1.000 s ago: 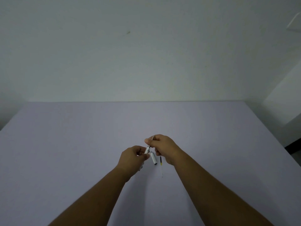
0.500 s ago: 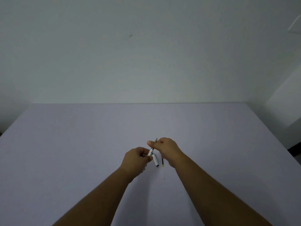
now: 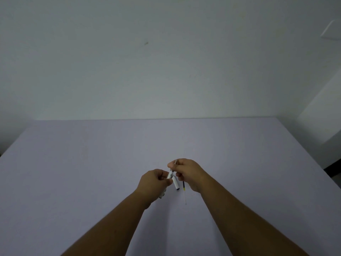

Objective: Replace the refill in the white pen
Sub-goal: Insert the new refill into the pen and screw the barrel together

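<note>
Left hand point(image 3: 154, 181) clamped on white pen point(image 3: 169, 176); right hand point(image 3: 186, 171) pinching refill point(image 3: 175, 162), now drawn further out than before. Removal nearly finished.

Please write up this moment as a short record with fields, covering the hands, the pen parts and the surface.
surface: pale purple table
left hand: closed around the white pen barrel, whose lower end shows below the hand
right hand: pinching a thin refill at the barrel's upper end
white cap: a short white piece between the hands; whether it rests on the table cannot be told
spare refill: on the table by the right hand, dark upper part, clear tail
pen state: apart, not yet reassembled
</note>
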Demonstrator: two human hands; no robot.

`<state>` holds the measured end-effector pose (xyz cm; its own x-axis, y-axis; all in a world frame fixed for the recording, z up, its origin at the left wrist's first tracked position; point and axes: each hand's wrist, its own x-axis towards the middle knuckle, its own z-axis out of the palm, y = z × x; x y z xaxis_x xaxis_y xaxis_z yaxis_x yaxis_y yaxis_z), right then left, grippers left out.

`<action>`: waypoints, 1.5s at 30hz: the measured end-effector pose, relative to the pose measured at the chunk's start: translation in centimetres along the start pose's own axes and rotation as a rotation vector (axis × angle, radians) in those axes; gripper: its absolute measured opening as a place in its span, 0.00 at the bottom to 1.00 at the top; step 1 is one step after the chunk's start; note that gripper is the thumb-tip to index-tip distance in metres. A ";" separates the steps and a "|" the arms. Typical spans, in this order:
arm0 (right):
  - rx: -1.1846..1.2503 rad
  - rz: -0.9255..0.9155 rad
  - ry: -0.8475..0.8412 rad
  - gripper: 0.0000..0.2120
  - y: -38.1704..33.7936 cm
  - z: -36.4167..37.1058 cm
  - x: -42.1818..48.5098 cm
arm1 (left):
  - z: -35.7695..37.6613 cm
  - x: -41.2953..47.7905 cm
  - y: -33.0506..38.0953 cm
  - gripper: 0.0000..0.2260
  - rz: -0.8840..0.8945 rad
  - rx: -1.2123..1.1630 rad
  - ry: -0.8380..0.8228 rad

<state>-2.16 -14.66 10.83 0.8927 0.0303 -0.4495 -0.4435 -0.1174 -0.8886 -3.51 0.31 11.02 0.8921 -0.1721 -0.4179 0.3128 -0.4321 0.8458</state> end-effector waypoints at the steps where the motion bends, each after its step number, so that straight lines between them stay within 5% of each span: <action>1: -0.055 0.008 0.030 0.10 0.0 0.0 0.1 | 0.0 0.0 0.1 0.02 0.004 0.004 -0.003; 4: -0.219 0.043 0.133 0.25 -0.1 0.3 0.3 | 0.1 -0.2 0.2 0.02 0.005 0.003 -0.013; 9: 0.005 0.001 0.018 0.07 -0.3 -0.1 0.0 | 0.0 0.0 0.3 0.03 -0.005 -0.008 0.007; 14: -0.171 0.003 0.116 0.21 -0.3 0.2 0.0 | 0.1 -0.1 0.4 0.03 -0.003 -0.010 0.001; 18: -0.057 -0.053 0.043 0.06 -0.4 -0.1 -0.2 | -0.1 -0.2 0.5 0.02 0.000 -0.005 0.012; 22: -0.245 -0.033 0.155 0.19 -0.3 0.2 0.0 | 0.1 -0.5 0.4 0.02 0.009 0.006 0.007; 26: -0.056 -0.045 0.062 0.07 -0.5 -0.2 -0.5 | 0.2 -0.4 0.6 0.01 -0.007 -0.014 0.011; 31: -0.257 0.026 0.119 0.20 -1.0 -0.2 -0.5 | 0.3 -0.5 0.5 0.02 -0.001 0.005 0.002; 36: -0.145 0.018 0.024 0.10 -1.3 -0.5 -0.6 | 0.1 -0.3 0.5 0.01 -0.009 -0.009 0.007; 40: -0.277 0.035 0.130 0.17 -1.3 -0.1 -0.5 | 0.3 -0.3 0.7 0.01 0.001 0.010 0.002; 45: -0.187 0.013 0.044 0.09 -1.4 -0.4 -0.7 | 0.2 -0.2 0.7 0.01 -0.013 0.012 0.010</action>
<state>-2.08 -14.96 12.43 0.8915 -0.0152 -0.4527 -0.4360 -0.2997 -0.8486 -3.49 -0.19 11.64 0.8912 -0.1576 -0.4254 0.3207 -0.4444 0.8365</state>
